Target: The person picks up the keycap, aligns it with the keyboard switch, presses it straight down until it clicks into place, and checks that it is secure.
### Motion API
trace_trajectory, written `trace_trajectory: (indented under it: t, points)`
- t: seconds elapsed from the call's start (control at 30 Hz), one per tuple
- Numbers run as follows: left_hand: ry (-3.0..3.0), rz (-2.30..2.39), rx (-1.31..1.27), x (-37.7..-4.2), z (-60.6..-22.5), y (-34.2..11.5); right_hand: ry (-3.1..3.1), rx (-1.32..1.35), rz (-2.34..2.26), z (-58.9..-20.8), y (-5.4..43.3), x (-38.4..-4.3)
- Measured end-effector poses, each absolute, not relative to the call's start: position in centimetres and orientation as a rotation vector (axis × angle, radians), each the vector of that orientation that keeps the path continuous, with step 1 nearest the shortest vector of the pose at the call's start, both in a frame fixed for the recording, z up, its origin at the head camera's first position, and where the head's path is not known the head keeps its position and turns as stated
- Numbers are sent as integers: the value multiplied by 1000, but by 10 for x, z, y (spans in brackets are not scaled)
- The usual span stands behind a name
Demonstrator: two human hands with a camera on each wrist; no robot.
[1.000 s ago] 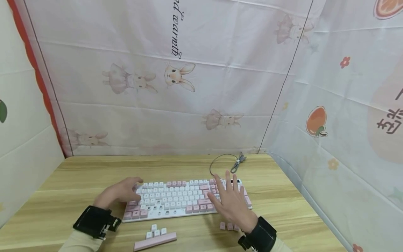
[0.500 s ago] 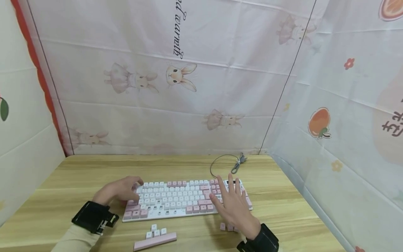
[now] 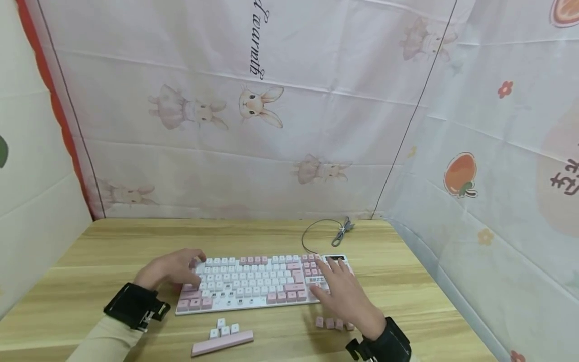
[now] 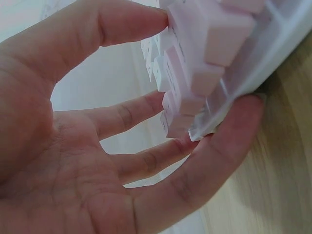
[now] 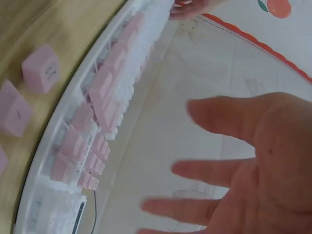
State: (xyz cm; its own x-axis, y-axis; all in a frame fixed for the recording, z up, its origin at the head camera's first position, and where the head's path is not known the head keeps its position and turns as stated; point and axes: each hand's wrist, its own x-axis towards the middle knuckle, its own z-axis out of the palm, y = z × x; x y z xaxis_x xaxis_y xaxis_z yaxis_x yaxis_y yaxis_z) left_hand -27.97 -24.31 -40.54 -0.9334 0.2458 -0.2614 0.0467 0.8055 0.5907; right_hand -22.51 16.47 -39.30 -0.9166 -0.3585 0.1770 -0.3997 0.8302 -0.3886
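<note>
A white and pink keyboard [image 3: 253,281] lies on the wooden table. Some white keys are off its lower left, where bare switch spots show. My left hand [image 3: 169,269] holds its left end. In the left wrist view the thumb [image 4: 131,22] touches a pink keycap [image 4: 226,34], and another finger presses the keyboard's edge. Over the right end hovers my right hand [image 3: 348,296], fingers spread and apart from the keys in the right wrist view. Below the keyboard lie several white keycaps [image 3: 225,331] and a long pink spacebar [image 3: 222,343]. Several pink keycaps [image 3: 329,323] sit near my right wrist.
A thin grey cable [image 3: 316,223] curves behind the keyboard to a tied bundle [image 3: 342,231]. Printed cloth walls [image 3: 271,166] close off the back and both sides of the table [image 3: 135,231].
My right hand has moved slightly down and right, with its fingers lower over the keyboard's right end. More of the loose pink keycaps shows. The left hand keeps its place.
</note>
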Motion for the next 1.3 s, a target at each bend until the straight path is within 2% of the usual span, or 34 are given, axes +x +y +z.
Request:
trace_trajectory:
  t: [0.5,1.3]
  points:
    - [2699,767,250,-284,-406,-244,-2951,987,720,-395,170,-227]
    - [2695,771,211,-283,-404,-243,-3015,1018,589,-414,170,-225]
